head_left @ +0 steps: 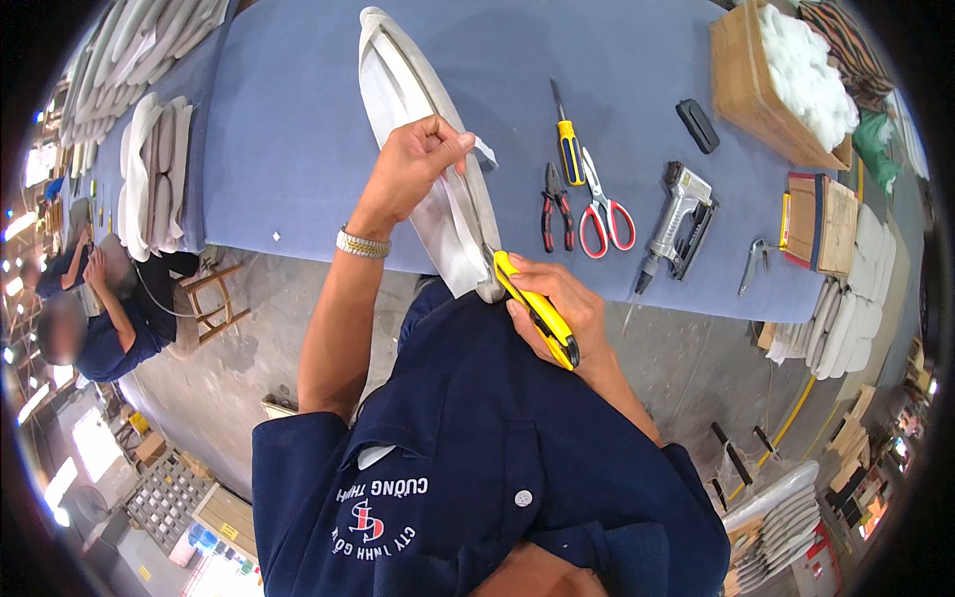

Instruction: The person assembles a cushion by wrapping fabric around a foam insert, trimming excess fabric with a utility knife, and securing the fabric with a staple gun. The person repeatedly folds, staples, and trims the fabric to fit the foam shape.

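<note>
A long, narrow padded piece (393,75) in light grey fabric, with white cloth on its underside, lies across the table edge and reaches toward my body. My left hand (428,164) is closed over its middle, thumb and fingers pinching a thin white fabric strip (485,152) whose end sticks out to the right. In my right hand (567,303) is a yellow utility knife (537,310). The knife's front end is against the near end of the padded piece; its blade is too hidden to make out.
On the blue table (288,119) to the right lie a screwdriver (569,149), pliers (557,209), red-handled scissors (602,214), a staple gun (681,224) and a black oblong object (697,125). A cardboard box (761,95) holds white stuffing. Another person (119,328) sits far left.
</note>
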